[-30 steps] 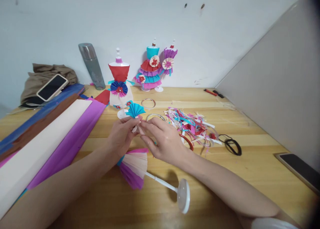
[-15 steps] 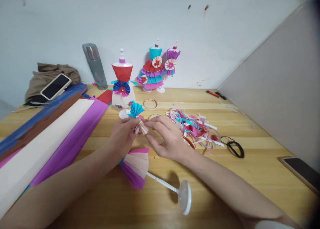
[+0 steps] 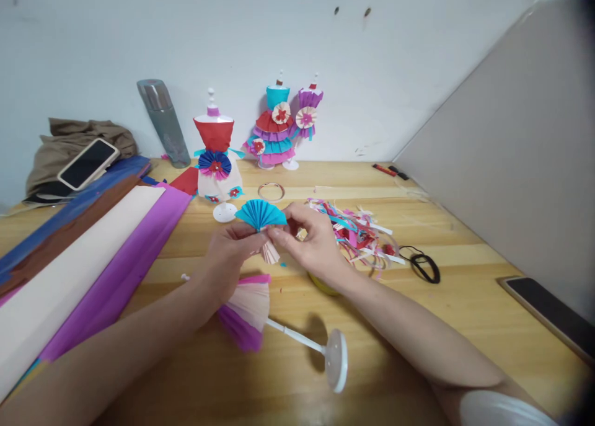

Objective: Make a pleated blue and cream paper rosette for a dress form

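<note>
In the head view, the person's left hand and right hand meet near the middle of the table, both closed on a small pleated paper fan. Its turquoise pleats spread upward, and a cream pleated end sticks out below the fingers. The left hand pinches it at the gathered waist, while the right thumb and fingers clamp its right side (how the fingertips meet behind the paper cannot be told). The fan is held up in front of the white foot of a standing dress form in a red top and cream skirt.

Below the hands, another dress form lies on its side, its magenta, cream and purple skirt flaring toward a white stem and round base; the left hand and forearm hide much of its upper part. Beyond the right hand sits a heap of paper scraps, with a black band just beside it. Long paper sheets in blue, brown, cream and purple lie along the left. Farther back, a bottle and two more dressed forms stand near the wall.
</note>
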### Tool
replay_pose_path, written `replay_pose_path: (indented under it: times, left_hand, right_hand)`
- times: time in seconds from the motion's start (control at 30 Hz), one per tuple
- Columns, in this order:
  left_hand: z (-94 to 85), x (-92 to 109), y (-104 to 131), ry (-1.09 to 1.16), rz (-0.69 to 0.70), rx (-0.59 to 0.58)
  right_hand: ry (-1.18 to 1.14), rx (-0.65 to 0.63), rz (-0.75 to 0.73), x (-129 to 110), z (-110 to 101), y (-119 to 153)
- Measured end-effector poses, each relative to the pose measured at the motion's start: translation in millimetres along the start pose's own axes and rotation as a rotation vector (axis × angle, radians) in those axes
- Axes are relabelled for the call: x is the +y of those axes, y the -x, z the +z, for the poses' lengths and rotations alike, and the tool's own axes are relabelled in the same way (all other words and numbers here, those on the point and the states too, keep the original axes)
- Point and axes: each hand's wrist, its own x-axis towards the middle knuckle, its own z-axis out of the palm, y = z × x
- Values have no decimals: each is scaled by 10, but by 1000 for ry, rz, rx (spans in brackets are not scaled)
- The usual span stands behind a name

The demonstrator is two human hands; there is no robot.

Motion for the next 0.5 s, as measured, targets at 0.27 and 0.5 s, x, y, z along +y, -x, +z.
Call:
replay_pose_path:
  times: [0.27,0.5]
  left_hand:
    - [26,16,0,85,-71,-19]
    - [8,-1,-17,145,-47,-37]
  right_hand:
    - [-119,27,66,53,23,10]
    - [-189,38,135,31,48,4]
